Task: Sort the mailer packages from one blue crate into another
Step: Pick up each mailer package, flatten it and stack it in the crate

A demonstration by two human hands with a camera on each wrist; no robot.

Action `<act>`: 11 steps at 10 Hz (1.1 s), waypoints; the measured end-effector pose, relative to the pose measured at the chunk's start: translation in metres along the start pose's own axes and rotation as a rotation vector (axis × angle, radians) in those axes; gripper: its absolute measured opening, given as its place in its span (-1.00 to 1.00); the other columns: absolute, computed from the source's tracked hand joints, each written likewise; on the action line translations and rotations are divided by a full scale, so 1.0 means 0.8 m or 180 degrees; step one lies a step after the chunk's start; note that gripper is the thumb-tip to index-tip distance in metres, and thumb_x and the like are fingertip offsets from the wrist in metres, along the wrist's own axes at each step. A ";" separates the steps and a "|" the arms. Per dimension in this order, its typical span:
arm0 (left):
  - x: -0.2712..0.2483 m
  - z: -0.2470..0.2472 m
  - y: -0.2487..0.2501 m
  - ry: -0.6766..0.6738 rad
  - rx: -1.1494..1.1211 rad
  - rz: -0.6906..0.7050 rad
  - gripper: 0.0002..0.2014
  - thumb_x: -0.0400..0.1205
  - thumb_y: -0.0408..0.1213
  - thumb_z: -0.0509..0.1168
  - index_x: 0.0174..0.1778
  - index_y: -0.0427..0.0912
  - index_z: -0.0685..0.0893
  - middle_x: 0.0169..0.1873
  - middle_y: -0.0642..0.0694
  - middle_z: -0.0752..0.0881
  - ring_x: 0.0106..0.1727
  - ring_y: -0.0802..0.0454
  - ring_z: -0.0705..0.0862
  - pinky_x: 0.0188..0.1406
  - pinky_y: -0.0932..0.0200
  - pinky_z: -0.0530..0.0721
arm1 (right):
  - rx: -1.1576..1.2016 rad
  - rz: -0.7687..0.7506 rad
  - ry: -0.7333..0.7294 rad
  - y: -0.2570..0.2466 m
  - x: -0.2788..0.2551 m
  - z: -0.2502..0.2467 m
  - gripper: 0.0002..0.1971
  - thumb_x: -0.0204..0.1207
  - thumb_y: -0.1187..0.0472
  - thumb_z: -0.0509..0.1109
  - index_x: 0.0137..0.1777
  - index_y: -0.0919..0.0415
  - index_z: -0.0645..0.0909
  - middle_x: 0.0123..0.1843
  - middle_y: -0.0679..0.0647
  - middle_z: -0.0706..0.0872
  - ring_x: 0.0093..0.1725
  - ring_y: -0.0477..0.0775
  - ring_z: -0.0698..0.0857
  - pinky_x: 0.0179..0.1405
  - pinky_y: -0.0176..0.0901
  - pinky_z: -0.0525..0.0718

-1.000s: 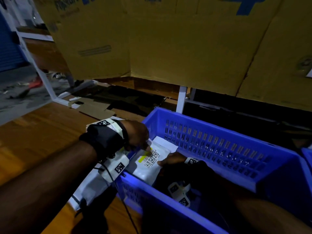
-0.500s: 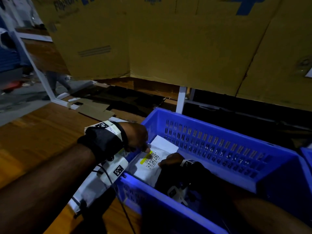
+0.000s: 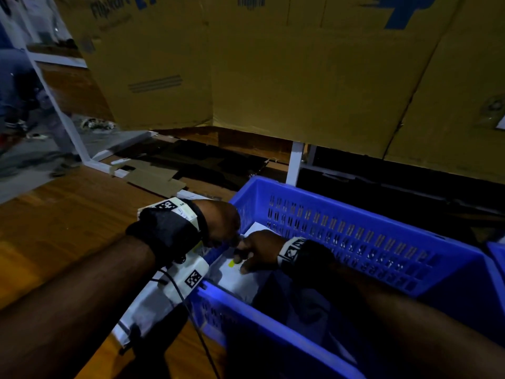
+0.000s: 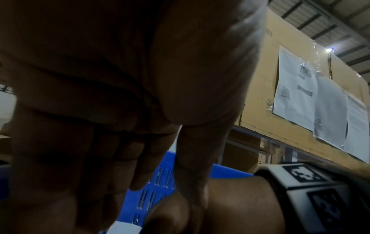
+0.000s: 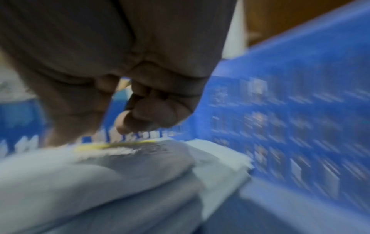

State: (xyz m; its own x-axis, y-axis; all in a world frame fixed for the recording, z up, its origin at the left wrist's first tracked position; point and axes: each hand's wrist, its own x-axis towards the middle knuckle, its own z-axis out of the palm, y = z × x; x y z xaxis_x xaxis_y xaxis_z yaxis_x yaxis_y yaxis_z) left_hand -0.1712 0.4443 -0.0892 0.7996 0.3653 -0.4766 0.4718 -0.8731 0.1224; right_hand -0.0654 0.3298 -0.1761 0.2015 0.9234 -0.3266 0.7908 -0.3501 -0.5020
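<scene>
A white mailer with a yellow mark lies tilted in the left end of the blue crate. My left hand is at the mailer's far left corner by the crate wall and holds it between fingers and thumb, the tips hidden. My right hand lies on the label, thumb and curled index finger pinching the mailer at the yellow mark. In the right wrist view, blurred, the right hand meets the mailer in front of the crate wall. The left wrist view shows my left hand pointing down.
Another white mailer lies on the wooden table outside the crate, under my left wrist. Dark packages fill the crate's middle. A second blue crate shows at the right edge. Big cardboard boxes hang over the back.
My right hand has slid left and up over the mailer and now covers its printed code. My left hand has stayed at the mailer's corner.
</scene>
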 end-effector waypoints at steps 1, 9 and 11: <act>-0.014 -0.010 0.013 -0.0204 0.0092 0.0055 -0.60 0.67 0.02 0.32 0.14 -0.27 0.72 -0.03 -0.26 0.81 -0.28 -0.01 0.67 -0.50 0.37 0.58 | -0.0075 -0.0268 -0.0445 -0.014 0.021 0.013 -0.63 0.37 0.30 0.64 0.18 0.27 0.74 0.15 0.06 0.78 0.05 -0.11 0.63 0.11 -0.44 0.53; -0.060 -0.015 0.077 0.0287 0.0672 0.0208 -0.51 0.64 0.13 0.29 0.34 -0.14 0.65 0.20 -0.14 0.73 0.18 -0.11 0.69 0.14 0.15 0.59 | -0.0728 0.0218 0.0898 -0.001 -0.105 -0.065 -0.66 0.55 -0.05 0.46 0.25 0.05 0.71 0.33 0.08 0.71 0.33 0.13 0.63 0.26 -0.17 0.51; -0.050 0.003 0.094 0.0067 0.0417 0.0153 -0.51 0.63 0.10 0.32 0.37 -0.14 0.63 0.00 -0.12 0.81 -0.06 -0.06 0.78 -0.01 0.11 0.72 | -0.0573 0.0425 0.1041 0.018 -0.167 -0.079 -0.63 0.53 -0.14 0.44 0.24 0.02 0.70 0.19 0.10 0.76 0.23 0.14 0.68 0.15 -0.17 0.55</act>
State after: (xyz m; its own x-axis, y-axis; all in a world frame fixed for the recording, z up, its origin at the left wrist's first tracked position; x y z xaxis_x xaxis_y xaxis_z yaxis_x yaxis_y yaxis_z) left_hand -0.1682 0.3633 -0.0629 0.8284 0.3275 -0.4544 0.3814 -0.9239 0.0294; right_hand -0.0445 0.2112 -0.0889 0.4598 0.8832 -0.0927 0.8281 -0.4641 -0.3143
